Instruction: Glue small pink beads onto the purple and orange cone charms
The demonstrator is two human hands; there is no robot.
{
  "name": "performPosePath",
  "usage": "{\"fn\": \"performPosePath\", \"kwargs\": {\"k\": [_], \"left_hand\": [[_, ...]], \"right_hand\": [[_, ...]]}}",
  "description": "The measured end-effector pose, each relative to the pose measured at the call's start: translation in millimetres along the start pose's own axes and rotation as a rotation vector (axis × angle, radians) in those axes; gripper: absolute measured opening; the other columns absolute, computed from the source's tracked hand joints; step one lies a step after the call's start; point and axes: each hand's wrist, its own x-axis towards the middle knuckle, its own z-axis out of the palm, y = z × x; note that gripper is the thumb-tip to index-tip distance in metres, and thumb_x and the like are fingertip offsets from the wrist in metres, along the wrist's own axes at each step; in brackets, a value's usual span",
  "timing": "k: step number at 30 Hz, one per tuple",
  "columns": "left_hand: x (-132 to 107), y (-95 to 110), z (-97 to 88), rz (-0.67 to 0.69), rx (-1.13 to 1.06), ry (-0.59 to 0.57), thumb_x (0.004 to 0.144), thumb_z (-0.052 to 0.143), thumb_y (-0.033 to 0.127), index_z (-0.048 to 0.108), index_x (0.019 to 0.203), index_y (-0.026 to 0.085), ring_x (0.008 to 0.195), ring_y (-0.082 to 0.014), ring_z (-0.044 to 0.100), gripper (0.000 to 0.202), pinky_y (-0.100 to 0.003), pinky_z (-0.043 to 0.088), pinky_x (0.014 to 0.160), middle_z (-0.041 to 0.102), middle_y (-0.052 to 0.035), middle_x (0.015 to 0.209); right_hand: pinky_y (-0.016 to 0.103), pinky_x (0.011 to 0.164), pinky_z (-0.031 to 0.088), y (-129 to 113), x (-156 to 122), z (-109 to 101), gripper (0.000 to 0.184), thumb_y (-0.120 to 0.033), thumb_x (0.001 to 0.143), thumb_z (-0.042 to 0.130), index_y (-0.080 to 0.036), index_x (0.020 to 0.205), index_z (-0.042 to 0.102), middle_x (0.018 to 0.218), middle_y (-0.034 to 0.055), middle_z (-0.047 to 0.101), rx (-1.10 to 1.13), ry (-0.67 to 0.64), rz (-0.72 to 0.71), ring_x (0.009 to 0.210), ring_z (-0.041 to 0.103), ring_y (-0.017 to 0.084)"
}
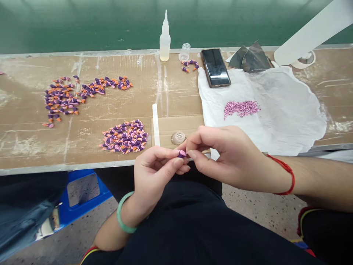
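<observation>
Work surface = long table (24,145) w/ brown cardboard top, scuffed, tape-streaked, pale edging. Green wall (118,24) behind it; speckled floor (256,209) below, plus blue stool (66,206) under the table on the left.

Small purple & pink piece (181,154) is up in the fingers, just off the table's near edge. L hand (151,173) pinches it btwn thumb & fingertips. R hand (226,158) has thumb & index together at the piece's right side; can't tell whether they grip it or a tiny bit. Purple part faces lower left, twd L thumb; pink part faces up & right, twd R fingertips. Fingers cover some of it, so long axis is only prob. sideways, btwn the hands.

Near the hands: clear blob (178,138) on a cardboard pad (171,125), white strip (156,123) along pad's left edge. Left of that, a cluster of purple-pink pieces (125,137); farther left & back, a purple-orange group (62,96). Right: white sheet (289,110) w/ pink bits (242,108), phone (215,68) on its back-left corner. Upright bottle (164,46) at table's back edge.
</observation>
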Motion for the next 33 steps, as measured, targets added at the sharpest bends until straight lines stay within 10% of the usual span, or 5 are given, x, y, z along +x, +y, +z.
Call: {"fn": "performPosePath", "kwargs": {"k": [25,33], "left_hand": [[2.7,1.2,7.3,-0.09,-0.088,0.024,0.073,0.088,0.026,0.075,0.076,0.021,0.057,-0.0109,0.073,0.014,-0.015,0.06,0.055,0.078,0.0024,0.071],[34.1,34.9,-52.8,0.002,0.807,-0.031,0.08,0.07,0.019,0.071,0.079,0.018,0.053,-0.0135,0.067,0.002,-0.02,0.054,0.051,0.074,-0.0012,0.065]], "right_hand": [[0.021,0.061,0.054,7.5,-2.6,7.4,0.011,-0.013,0.09,0.055,-0.021,0.084,0.059,0.082,0.0007,0.075,0.022,0.075,-0.048,0.071,0.071,0.012],[0.033,0.076,0.061,48.3,-28.2,-27.3,0.017,-0.032,0.096,0.054,-0.028,0.098,0.07,0.101,0.0026,0.077,0.019,0.309,0.253,0.092,0.074,0.02]]}}
